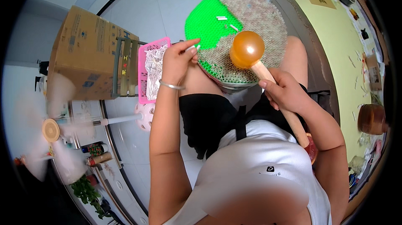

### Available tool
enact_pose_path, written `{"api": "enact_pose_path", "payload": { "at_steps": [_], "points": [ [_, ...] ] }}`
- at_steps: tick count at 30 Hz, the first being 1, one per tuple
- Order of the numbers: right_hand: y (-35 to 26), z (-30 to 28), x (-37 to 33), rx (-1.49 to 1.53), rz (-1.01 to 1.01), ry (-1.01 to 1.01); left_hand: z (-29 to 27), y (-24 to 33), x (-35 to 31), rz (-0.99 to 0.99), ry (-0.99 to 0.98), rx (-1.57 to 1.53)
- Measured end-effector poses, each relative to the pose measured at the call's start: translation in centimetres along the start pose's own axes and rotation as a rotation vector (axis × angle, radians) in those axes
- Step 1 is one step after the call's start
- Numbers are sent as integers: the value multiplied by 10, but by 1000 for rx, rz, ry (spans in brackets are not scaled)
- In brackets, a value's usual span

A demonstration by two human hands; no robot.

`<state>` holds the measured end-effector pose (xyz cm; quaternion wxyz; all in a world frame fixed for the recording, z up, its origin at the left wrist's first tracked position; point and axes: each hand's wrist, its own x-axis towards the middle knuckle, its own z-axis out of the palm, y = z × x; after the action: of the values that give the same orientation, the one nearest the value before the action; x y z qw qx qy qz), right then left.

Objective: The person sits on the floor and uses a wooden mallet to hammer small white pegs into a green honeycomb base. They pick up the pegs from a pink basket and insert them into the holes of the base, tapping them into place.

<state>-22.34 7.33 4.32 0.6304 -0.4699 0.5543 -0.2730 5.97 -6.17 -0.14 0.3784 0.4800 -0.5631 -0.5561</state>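
Observation:
A round bundle of small tube ends stands in front of me between my knees; one upper-left patch is bright green honeycomb, the rest beige. A few short white sticks lie on the green patch. My left hand, at the bundle's left edge, pinches a short white stick between thumb and fingers. Wrapped round the wooden handle of a mallet is my right hand. The mallet's amber rounded head is over the bundle's lower right; I cannot tell whether it touches.
Left of my left hand a pink basket holds many white sticks, beside a cardboard box. A fan with blurred blades stands at lower left. Along the right runs a pale yellow table with loose sticks and a brown jar.

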Motion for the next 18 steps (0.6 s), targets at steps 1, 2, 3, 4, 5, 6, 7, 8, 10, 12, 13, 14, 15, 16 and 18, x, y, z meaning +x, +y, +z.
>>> {"api": "enact_pose_path", "payload": {
  "at_steps": [1,2,3,4,5,6,7,8,10,12,13,14,15,16,18],
  "points": [
    [0,0,1,3,0,0,-1,-3,-9,-46,-13,-143],
    [1,1,1,7,1,1,-1,-8,-16,-91,-26,-285],
    [2,1,2,10,0,3,-2,-14,-23,-134,-40,-429],
    [3,1,3,12,-6,-3,-3,-18,-29,-149,-57,-510],
    [4,1,3,14,-12,-7,-3,-22,-35,-156,-47,-516],
    [5,1,4,17,-17,-8,2,-23,-41,-164,-39,-523],
    [5,1,4,13,-18,-4,8,-24,-47,-172,-33,-529],
    [5,1,4,10,-19,0,12,-32,-50,-202,1,-553],
    [6,2,4,6,-18,1,27,-32,-58,-158,80,-372],
    [5,1,3,1,-16,4,40,-33,-61,-68,163,-213],
    [5,1,3,4,-19,2,44,-32,-63,31,191,-99],
    [5,1,3,7,-22,0,47,-29,-66,131,217,15],
    [5,1,3,10,-24,-2,49,-27,-67,230,242,128],
    [5,1,3,11,-21,1,49,-24,-67,332,228,290],
    [4,1,2,13,-17,4,46,-19,-66,536,198,616]
  ]
}}
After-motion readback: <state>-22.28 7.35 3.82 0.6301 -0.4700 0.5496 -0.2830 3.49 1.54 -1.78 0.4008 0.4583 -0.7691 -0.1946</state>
